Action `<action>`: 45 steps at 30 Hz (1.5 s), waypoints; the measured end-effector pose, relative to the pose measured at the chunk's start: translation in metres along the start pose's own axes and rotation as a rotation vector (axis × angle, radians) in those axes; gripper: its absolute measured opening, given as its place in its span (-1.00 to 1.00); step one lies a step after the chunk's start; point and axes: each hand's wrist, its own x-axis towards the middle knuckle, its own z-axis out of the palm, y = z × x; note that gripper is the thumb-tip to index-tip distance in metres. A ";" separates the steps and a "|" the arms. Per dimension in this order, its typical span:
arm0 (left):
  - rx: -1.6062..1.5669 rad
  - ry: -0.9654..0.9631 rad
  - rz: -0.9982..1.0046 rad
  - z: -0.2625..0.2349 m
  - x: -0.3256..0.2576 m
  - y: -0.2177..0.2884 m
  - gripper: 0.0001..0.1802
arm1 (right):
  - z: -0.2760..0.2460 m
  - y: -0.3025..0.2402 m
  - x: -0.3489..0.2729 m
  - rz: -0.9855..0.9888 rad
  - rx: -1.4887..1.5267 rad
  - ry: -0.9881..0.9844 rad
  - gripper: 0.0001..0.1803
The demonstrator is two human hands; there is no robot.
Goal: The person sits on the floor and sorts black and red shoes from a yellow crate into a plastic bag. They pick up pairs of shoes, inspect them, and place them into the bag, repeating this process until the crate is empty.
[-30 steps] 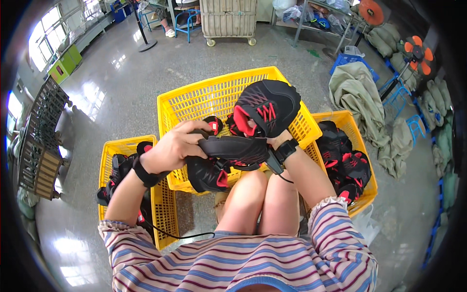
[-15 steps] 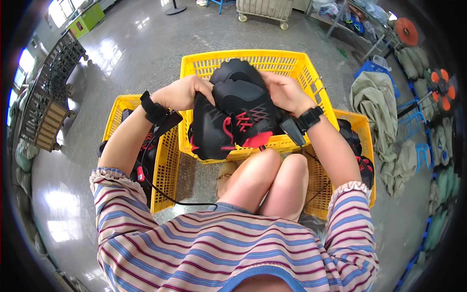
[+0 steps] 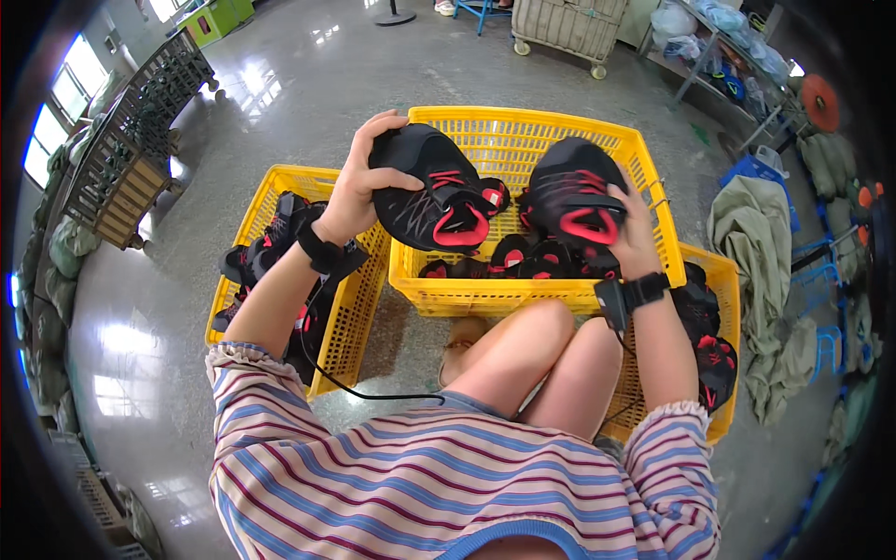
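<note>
Above the middle yellow crate (image 3: 523,297) each of my hands grips one black shoe with red lining and red lacing. My left hand (image 3: 359,182) wraps round the toe and outer side of the left shoe (image 3: 411,191), its thumb pressed on the upper. At the crate's right side my right hand (image 3: 637,224) holds the right shoe (image 3: 569,187) along its outer edge; some of those fingers are hidden. Both shoes point away from me with their openings nearest me. Several more black-and-red shoes (image 3: 523,257) lie inside the crate beneath them.
A left yellow crate (image 3: 350,327) and a right yellow crate (image 3: 723,373) hold more black shoes beside my knees. A dark rack trolley (image 3: 140,140) stands far left, a wheeled canvas cart (image 3: 569,33) at the back. Greenish cloth (image 3: 751,243) is heaped on the right. A cable hangs from my left wrist.
The two shoes, held close together before, are now apart, one in each hand, turned so their openings show. My hands have spread, and shoes in the crate have come into sight.
</note>
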 end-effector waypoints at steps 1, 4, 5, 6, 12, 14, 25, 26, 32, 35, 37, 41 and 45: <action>-0.002 0.043 0.003 -0.001 -0.004 0.002 -0.67 | -0.002 -0.003 -0.014 0.101 0.135 -0.053 -0.37; 0.053 0.039 0.109 -0.004 -0.019 0.004 -0.64 | 0.066 0.000 -0.040 0.470 0.938 -0.230 -0.45; 0.044 0.062 0.119 0.001 -0.019 0.004 -0.65 | 0.067 0.002 -0.043 0.405 0.694 -0.242 -0.46; 0.016 0.076 0.139 0.005 -0.016 0.005 -0.65 | 0.067 0.006 -0.047 0.346 0.434 -0.249 -0.48; 0.243 -0.038 0.232 0.012 0.013 0.035 -0.64 | 0.054 0.037 -0.019 0.373 0.148 -0.409 -0.43; 0.234 -0.033 0.006 0.015 0.012 0.033 -0.56 | 0.065 0.053 -0.022 0.374 0.218 -0.401 -0.45; 0.582 -0.749 -0.080 -0.016 0.071 0.039 -0.57 | 0.046 0.067 -0.028 0.107 0.169 -0.252 -0.51; 0.555 -0.774 -0.124 -0.020 0.072 0.034 -0.53 | 0.042 0.064 -0.027 0.096 0.179 -0.253 -0.51; 0.289 -0.744 -0.243 -0.008 0.069 0.019 -0.44 | 0.032 0.041 -0.021 0.166 0.163 -0.305 -0.54; 0.069 -0.627 -0.247 0.018 0.062 0.002 -0.58 | 0.046 0.053 -0.007 0.293 0.195 -0.355 -0.55; -0.355 -0.536 -0.501 0.026 0.064 0.006 -0.67 | 0.048 0.059 0.006 0.367 0.228 -0.368 -0.55; -0.851 -0.484 -0.696 0.036 0.060 0.007 -0.69 | 0.033 0.056 0.016 0.477 0.344 -0.321 -0.56; -1.268 -0.368 -0.929 0.022 0.040 0.003 -0.61 | 0.050 0.058 -0.006 0.197 -0.117 -0.441 -0.58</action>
